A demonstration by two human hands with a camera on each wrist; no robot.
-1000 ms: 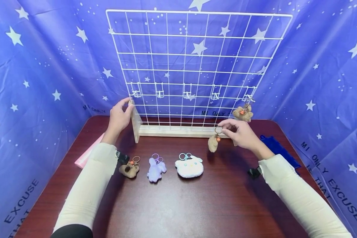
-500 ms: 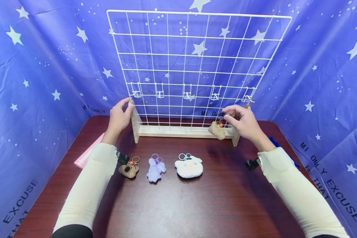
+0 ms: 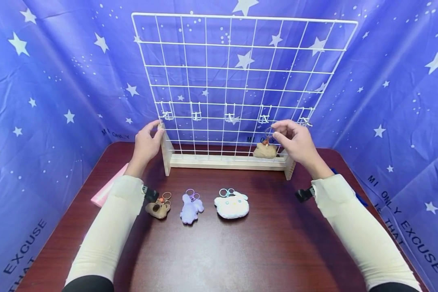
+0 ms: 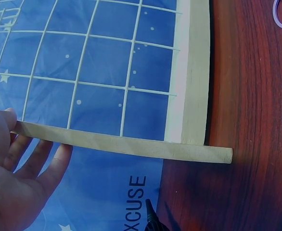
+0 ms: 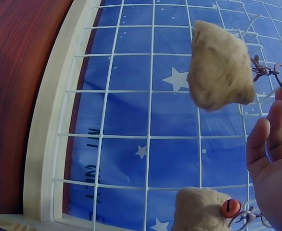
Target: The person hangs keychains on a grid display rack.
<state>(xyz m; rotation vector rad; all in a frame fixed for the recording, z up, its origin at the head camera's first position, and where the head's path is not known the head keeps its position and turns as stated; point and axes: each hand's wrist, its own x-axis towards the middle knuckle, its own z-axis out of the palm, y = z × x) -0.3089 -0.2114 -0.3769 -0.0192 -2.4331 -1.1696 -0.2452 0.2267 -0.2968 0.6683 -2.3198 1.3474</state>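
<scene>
A white wire grid rack (image 3: 241, 17) stands on a wooden base (image 3: 222, 163). My left hand (image 3: 147, 140) grips its left wooden side post (image 4: 107, 142), thumb on one face and fingers on the other. My right hand (image 3: 297, 142) pinches the metal ring of a tan plush keychain (image 3: 265, 151), which dangles before the grid, below a white hook (image 3: 264, 118). In the right wrist view, a second tan plush keychain (image 5: 198, 209) with an orange bell hangs close by; in the head view my right hand mostly hides it.
On the table lie a brown plush keychain (image 3: 158, 208), a lilac one (image 3: 190, 210) and a white one (image 3: 232, 206). Several hooks line one grid row. A pink item (image 3: 107, 188) lies left, a blue item (image 3: 360, 199) right, partly behind my sleeve. Starry blue curtains surround the table.
My right hand has risen with the tan plush keychain, from low by the base to just under the hook row. My left hand stays on the post.
</scene>
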